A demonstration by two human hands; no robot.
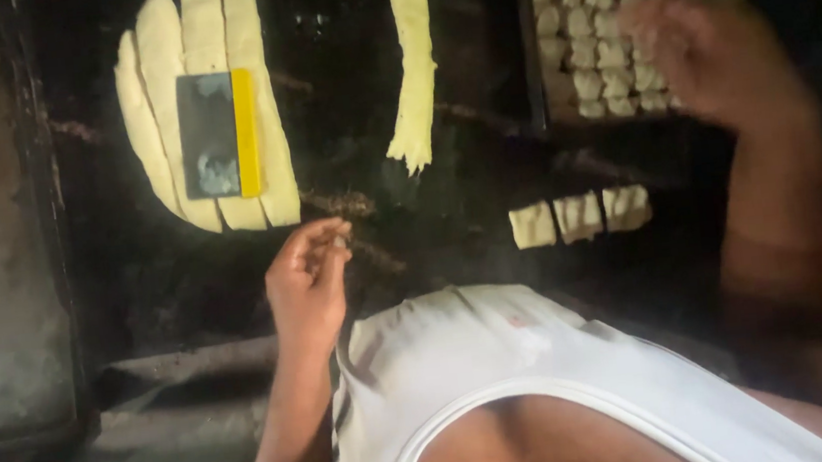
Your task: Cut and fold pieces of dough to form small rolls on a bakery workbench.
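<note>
Dough sheet (pixel 197 41), cut into long strips running away from you, lies on the dark worktop (pixel 347 187) ahead of your left hand (pixel 307 276), which is loosely curled, empty. Scraper (pixel 218 134) rests on it. Your right hand (pixel 706 57) is blurred over the tray's (pixel 561 116) cut pieces (pixel 600 2); grip unclear. Three pieces (pixel 580 217) sit nearer you.
</note>
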